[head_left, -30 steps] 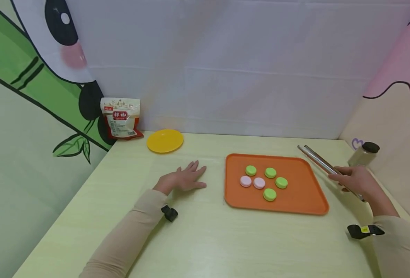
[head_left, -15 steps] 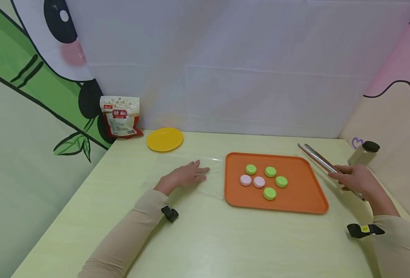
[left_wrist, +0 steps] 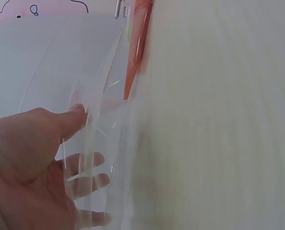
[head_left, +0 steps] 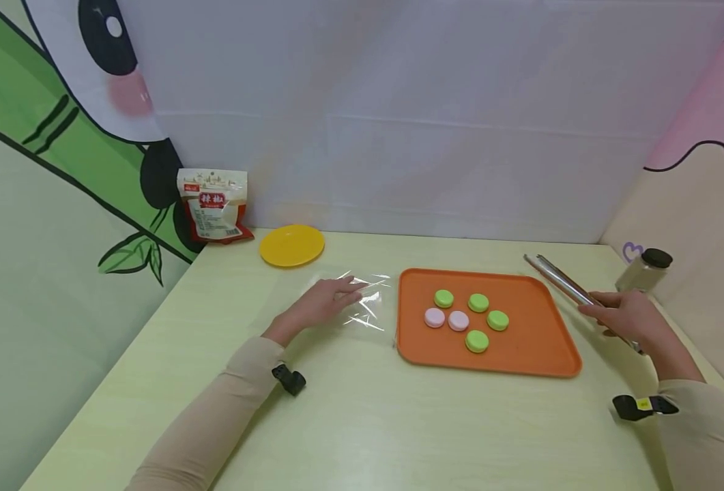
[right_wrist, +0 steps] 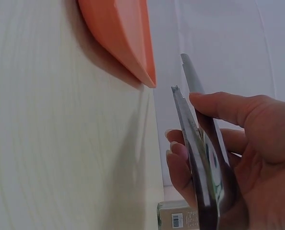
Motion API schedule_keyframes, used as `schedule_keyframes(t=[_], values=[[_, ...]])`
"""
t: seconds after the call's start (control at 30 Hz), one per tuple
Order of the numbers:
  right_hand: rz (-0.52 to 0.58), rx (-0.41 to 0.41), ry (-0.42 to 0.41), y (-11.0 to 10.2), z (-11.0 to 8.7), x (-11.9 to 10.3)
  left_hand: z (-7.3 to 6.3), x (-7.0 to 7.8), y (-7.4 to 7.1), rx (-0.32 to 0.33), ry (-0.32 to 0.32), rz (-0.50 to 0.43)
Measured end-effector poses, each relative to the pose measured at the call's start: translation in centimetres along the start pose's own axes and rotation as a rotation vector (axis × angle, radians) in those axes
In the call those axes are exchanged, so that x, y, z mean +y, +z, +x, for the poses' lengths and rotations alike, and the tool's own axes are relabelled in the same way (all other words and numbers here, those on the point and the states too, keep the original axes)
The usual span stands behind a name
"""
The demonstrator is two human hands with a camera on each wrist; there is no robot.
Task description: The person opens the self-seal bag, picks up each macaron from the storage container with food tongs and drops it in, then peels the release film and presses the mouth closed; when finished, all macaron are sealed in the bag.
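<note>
My left hand (head_left: 325,300) is at a clear plastic bag (head_left: 370,307) just left of the orange tray (head_left: 540,354). In the left wrist view its straight fingers (left_wrist: 87,186) show through the clear film, the thumb apart from them. The film stands up off the table there. My right hand (head_left: 628,317) grips metal tongs (head_left: 561,279) to the right of the tray, their tips pointing away to the back. In the right wrist view the tongs' arms stand slightly apart with nothing between the tips. On the tray lie several green macarons (head_left: 497,320) and two pink macarons (head_left: 458,320).
At the back left stand a yellow plate (head_left: 291,246), lying flat, and a red and white packet (head_left: 214,208) against the wall. A jar with a black lid (head_left: 644,271) is behind my right hand, near the right wall. The pale table (head_left: 398,436) carries everything.
My left hand has turned from lying spread flat on the table to standing on edge, and the clear bag has lifted and crinkled with it. The right hand and tongs hold still.
</note>
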State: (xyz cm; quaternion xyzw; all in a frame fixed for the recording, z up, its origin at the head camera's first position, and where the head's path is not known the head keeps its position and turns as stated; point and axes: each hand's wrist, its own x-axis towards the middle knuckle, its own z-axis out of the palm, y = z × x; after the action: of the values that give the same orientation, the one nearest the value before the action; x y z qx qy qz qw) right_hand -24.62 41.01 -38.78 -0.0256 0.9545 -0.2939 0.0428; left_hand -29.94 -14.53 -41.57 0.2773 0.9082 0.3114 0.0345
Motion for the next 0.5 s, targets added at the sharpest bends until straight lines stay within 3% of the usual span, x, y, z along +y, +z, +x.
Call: schedule_keyframes(t=[0.23,0.5], values=[[-0.001,-0.001,-0.001,-0.02,0.02,0.01,0.38,0.1,0.27,0.131,-0.001,-0.036],[0.008,-0.007,0.002,-0.03,-0.08,-0.1,0.15,0.68,0.44,0.195,-0.055,-0.027]])
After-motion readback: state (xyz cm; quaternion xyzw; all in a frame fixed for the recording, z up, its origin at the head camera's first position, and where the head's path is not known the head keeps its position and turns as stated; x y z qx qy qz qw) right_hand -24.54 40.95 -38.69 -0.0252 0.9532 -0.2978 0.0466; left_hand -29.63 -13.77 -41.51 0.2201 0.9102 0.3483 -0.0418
